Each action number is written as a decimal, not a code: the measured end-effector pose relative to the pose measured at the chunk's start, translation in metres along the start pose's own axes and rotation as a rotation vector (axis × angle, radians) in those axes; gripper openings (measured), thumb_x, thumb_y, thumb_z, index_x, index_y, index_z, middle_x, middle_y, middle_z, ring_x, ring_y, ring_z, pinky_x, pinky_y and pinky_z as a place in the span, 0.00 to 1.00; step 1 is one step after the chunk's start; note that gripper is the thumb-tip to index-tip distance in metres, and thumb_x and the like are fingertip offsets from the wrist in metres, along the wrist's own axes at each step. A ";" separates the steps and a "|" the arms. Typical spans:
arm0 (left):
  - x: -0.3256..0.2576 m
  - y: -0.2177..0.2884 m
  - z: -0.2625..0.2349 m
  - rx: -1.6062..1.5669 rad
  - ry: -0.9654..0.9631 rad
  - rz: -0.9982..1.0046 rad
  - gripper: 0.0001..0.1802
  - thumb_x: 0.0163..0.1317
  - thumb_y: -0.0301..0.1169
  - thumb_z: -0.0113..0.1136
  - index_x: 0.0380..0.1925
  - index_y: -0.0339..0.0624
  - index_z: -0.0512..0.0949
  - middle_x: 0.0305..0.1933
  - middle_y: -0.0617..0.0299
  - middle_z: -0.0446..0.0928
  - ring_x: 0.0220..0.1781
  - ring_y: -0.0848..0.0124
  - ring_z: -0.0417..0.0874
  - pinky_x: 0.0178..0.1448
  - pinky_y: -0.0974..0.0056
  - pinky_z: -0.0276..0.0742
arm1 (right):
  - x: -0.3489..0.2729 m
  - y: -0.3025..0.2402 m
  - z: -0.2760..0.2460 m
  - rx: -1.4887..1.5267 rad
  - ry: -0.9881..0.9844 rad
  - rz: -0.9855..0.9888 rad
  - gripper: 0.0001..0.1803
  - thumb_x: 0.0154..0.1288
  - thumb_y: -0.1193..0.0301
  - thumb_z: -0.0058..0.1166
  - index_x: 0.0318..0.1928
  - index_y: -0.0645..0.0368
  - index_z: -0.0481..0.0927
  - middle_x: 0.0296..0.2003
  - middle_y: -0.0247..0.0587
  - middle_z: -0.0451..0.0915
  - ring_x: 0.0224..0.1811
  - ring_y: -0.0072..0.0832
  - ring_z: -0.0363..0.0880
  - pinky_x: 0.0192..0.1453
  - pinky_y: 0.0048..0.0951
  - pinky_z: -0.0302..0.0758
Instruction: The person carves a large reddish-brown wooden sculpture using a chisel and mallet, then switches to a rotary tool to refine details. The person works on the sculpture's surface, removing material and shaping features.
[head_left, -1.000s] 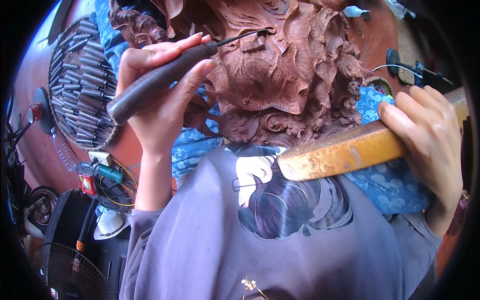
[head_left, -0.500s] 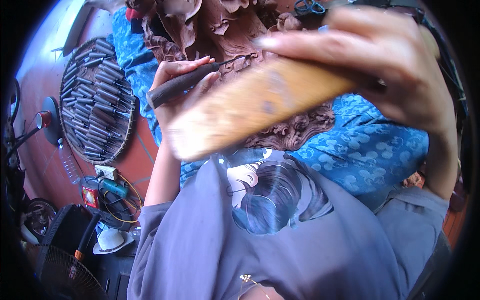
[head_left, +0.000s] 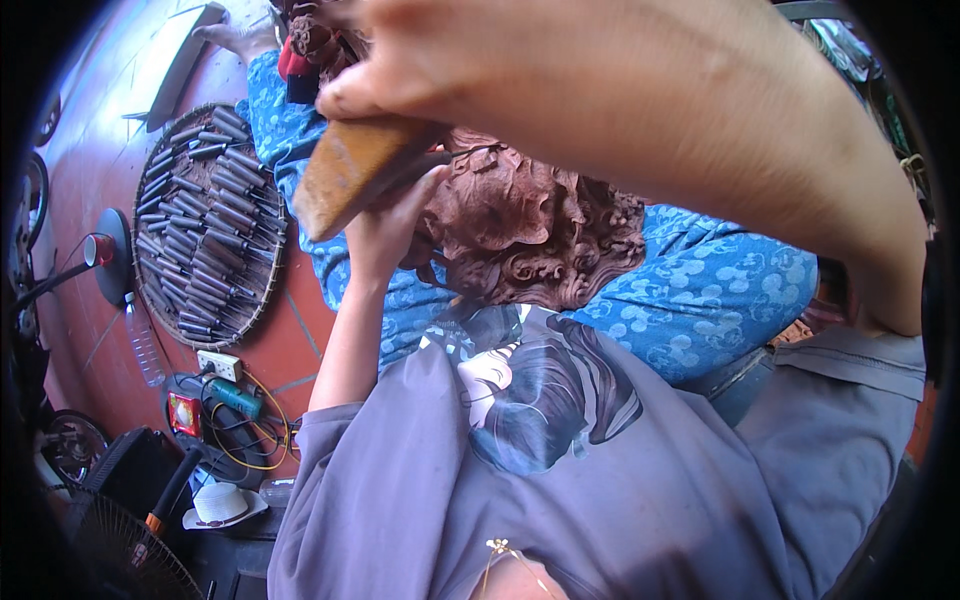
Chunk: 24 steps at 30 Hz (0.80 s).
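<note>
One view only: a head-worn fisheye camera looks steeply down over the wearer's chest and lap. It sits very close to the raised right hand [head_left: 640, 110], which fills the upper frame. The floor [head_left: 90, 180] curves away at the left rim.

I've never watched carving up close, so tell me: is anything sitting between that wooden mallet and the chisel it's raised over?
Nothing visible does. The right hand grips the wooden mallet, whose end overlaps the chisel held by the left hand against the carved wood. Whether they touch cannot be told.
</note>
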<state>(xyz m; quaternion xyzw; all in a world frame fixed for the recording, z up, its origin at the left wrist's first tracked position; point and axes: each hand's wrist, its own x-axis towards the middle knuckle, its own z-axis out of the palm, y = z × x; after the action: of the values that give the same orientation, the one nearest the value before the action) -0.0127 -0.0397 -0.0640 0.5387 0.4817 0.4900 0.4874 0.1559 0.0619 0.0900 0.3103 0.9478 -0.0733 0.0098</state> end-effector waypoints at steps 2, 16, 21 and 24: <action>0.004 0.002 0.001 -0.092 -0.003 -0.020 0.14 0.56 0.25 0.69 0.43 0.34 0.82 0.44 0.60 0.84 0.46 0.74 0.83 0.55 0.68 0.76 | -0.001 0.001 -0.001 0.000 0.008 0.004 0.32 0.42 0.79 0.59 0.55 0.54 0.78 0.31 0.42 0.75 0.33 0.40 0.76 0.37 0.38 0.70; 0.001 -0.012 -0.029 -0.199 0.149 0.030 0.30 0.55 0.17 0.65 0.58 0.34 0.64 0.55 0.54 0.75 0.56 0.70 0.77 0.58 0.64 0.76 | -0.086 0.010 -0.029 0.033 0.086 0.039 0.33 0.43 0.79 0.59 0.56 0.53 0.78 0.32 0.42 0.76 0.33 0.40 0.76 0.37 0.38 0.71; -0.008 -0.007 0.000 -0.174 0.158 0.021 0.27 0.53 0.18 0.69 0.52 0.34 0.67 0.46 0.56 0.80 0.46 0.72 0.82 0.53 0.68 0.78 | -0.105 0.015 -0.024 0.054 0.112 0.064 0.33 0.43 0.79 0.60 0.56 0.52 0.78 0.32 0.42 0.76 0.33 0.40 0.77 0.37 0.38 0.71; -0.006 -0.006 0.010 -0.076 0.150 0.072 0.27 0.52 0.19 0.70 0.51 0.34 0.69 0.45 0.56 0.80 0.46 0.72 0.82 0.53 0.69 0.78 | -0.111 0.018 -0.022 0.066 0.122 0.076 0.33 0.43 0.79 0.60 0.56 0.52 0.78 0.32 0.42 0.76 0.33 0.40 0.77 0.38 0.38 0.71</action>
<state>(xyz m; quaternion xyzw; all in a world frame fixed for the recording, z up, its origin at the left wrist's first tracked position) -0.0037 -0.0460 -0.0709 0.4983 0.4783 0.5643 0.4522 0.2573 0.0144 0.1168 0.3503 0.9311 -0.0849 -0.0556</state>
